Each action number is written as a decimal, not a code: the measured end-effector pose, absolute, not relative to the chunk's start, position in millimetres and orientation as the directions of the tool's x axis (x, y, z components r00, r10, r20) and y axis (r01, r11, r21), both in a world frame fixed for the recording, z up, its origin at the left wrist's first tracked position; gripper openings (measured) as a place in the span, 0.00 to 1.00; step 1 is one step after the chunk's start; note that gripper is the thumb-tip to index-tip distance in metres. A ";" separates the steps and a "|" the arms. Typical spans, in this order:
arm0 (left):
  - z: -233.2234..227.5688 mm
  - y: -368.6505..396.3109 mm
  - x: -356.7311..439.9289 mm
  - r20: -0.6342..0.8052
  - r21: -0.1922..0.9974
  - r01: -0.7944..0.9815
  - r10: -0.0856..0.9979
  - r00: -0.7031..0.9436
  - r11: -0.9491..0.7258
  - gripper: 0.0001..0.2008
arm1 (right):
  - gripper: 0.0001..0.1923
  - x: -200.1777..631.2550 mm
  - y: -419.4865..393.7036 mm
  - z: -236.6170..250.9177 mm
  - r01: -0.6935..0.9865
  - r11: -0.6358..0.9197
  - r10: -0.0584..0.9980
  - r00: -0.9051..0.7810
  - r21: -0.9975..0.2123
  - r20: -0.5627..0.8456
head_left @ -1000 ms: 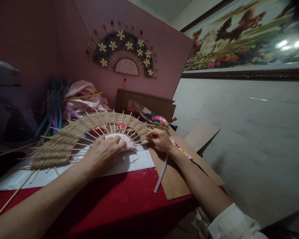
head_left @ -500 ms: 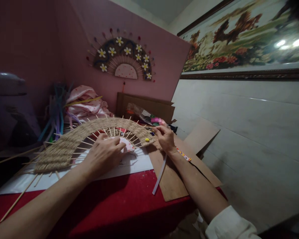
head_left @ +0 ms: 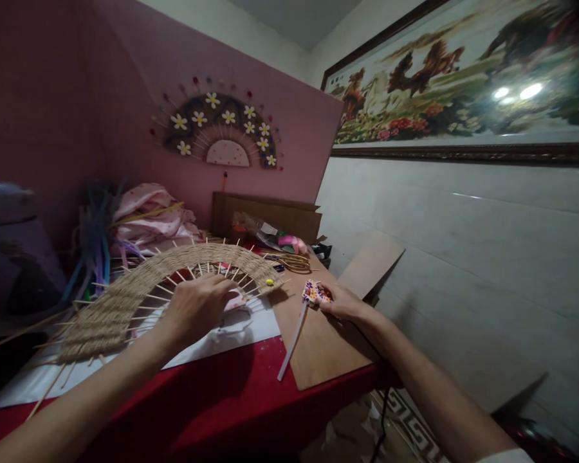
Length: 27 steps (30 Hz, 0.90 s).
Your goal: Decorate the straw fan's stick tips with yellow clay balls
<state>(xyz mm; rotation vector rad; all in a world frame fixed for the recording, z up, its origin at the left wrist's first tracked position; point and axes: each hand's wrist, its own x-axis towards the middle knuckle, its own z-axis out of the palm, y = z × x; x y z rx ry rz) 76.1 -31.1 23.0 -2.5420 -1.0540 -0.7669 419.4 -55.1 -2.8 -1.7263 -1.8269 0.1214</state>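
Note:
A woven twine fan (head_left: pixel 174 273) with thin wooden sticks through it lies on the table. My left hand (head_left: pixel 197 308) is closed over its inner half-round, the white-and-pink dotted centre piece (head_left: pixel 236 301). A small yellow piece (head_left: pixel 269 282) sits near the fan's right end. To the right, my right hand (head_left: pixel 340 302) is wrapped round a patterned hot glue gun (head_left: pixel 312 293), over the brown board. A pale glue stick (head_left: pixel 292 344) sticks out from it towards the table's front, and a dark cord trails off to the right. My left fingertips are partly hidden.
Gold-handled scissors (head_left: pixel 294 262) lie behind the brown board (head_left: pixel 323 354). Bunched dotted cloth (head_left: pixel 149 215) and coloured strips stand at the back left. A finished flowered fan (head_left: pixel 222 128) hangs on the pink panel. White paper (head_left: pixel 260 325) lies on the red tablecloth (head_left: pixel 212 386).
My right hand has left the fan's right end, moved down and right, and taken hold of the glue gun. My left hand stays at the fan's centre. The view has shifted.

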 end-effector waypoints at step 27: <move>18.3 15.5 169.4 0.340 0.048 0.719 0.688 0.641 -0.694 0.13 | 0.16 422.5 -94.1 -4.5 0.826 0.106 0.700 0.333 -0.554 0.631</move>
